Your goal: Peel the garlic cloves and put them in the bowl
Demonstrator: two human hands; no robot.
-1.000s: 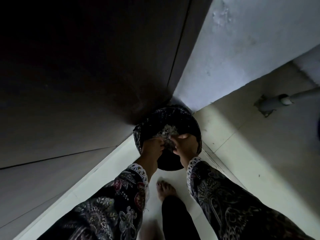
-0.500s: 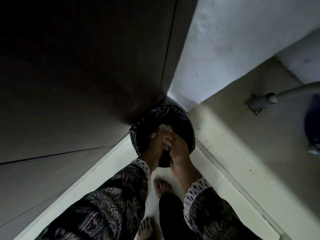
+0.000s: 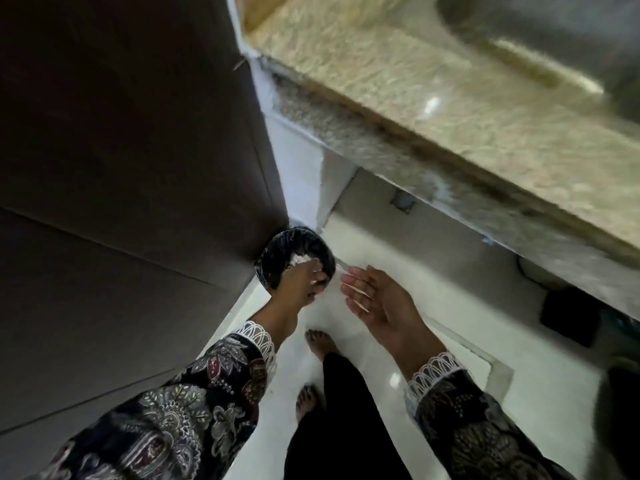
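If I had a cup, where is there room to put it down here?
The granite countertop has a bare stretch beside the sink. The white floor is bare between the bin and the counter's base. It is crowded by the bin, where the left hand, right hand and feet are.

Bin [image 3: 277, 258] on the floor [image 3: 433, 327], in the corner where the cupboard [image 3: 131, 168] at left meets the wall [image 3: 301, 178]. Counter [image 3: 450, 109] runs along upper right; sink [image 3: 554, 39] set in its far right corner. Left hand [image 3: 298, 285] over the bin's near rim, scraps [image 3: 303, 259] in the bin just beyond it. Right hand [image 3: 377, 303] right of the bin, apart from the left. Feet [image 3: 320, 341] on the floor below, between both sleeves [image 3: 207, 393].
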